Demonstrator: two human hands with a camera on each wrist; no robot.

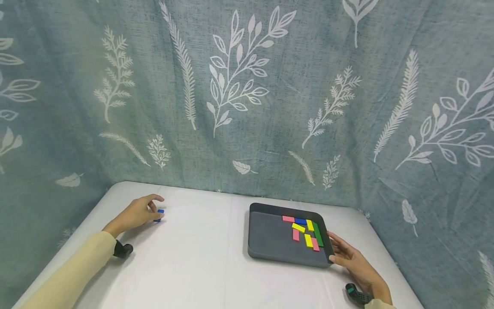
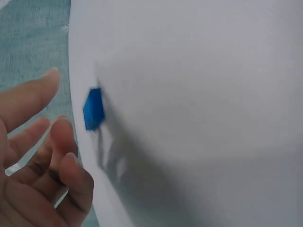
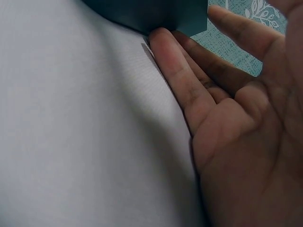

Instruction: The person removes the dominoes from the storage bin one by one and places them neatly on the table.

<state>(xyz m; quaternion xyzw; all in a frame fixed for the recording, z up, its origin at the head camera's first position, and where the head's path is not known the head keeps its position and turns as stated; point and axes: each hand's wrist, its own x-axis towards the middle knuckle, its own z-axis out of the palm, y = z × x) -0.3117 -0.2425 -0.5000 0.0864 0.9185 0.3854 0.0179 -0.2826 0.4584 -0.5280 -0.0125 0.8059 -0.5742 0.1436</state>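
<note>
A small blue block (image 1: 160,212) is on the white table at the left. My left hand (image 1: 140,211) is around it, thumb and forefinger spread; in the left wrist view a gap shows between the fingers and the block (image 2: 94,109). At the right lies a dark grey tray (image 1: 266,256) with pink, yellow, blue and green flat blocks in its right part. My right hand (image 1: 353,257) touches the tray's right end, its thumb at the near corner and its fingers along the outer wall. Straight fingers meet the tray's edge (image 3: 142,14) in the right wrist view.
A white cloth (image 1: 200,253) covers the table between the block and the tray. Behind and at both sides hangs a blue-green curtain (image 1: 185,146) with white leaf prints. Each wrist carries a black camera mount (image 1: 122,249).
</note>
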